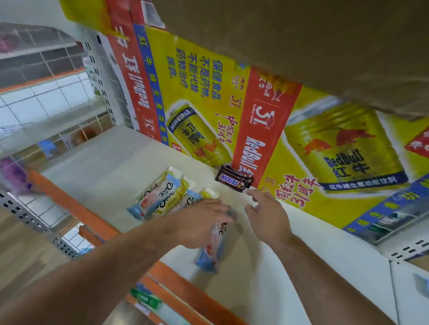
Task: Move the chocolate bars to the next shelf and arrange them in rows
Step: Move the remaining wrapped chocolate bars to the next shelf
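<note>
Left grip: the left hand [201,222] is closed over the top end of a Dove bar [211,247], with the fingers curled round it; motion blur hides the exact finger placement.
Right grip: the right hand [267,215] is released, its fingers spread and loose, holding nothing, just short of the Snickers bars [233,179].
Edges: the orange front lip [68,201] runs along the near side of the shelf [106,158], and both forearms cross over it. At the back, a printed Red Bull carton [211,89] stands like a wall. A brown cardboard panel [310,44] hangs over the top right.
Open room: bare white shelf lies to the left of the Dove pile and between the two hands. There is also a strip of it between the pile and the carton.
Held bar: it has a pale wrapper with a blue end and dark Dove lettering. It hangs down from the hand toward the front lip.
Dove pile [163,197]: several bars in yellow, white and blue wrappers overlap loosely on the shelf, just left of the left hand and not in rows.
Snickers: a small stack in dark brown wrappers sits against the foot of the carton.
Surface: the shelf is matt white metal, and a seam at the right separates it from the next shelf panel [410,303].
Room: a perforated white upright [99,80] stands at the left, with wire-backed shelving beyond it. Wood-look floor [11,240] shows below.
</note>
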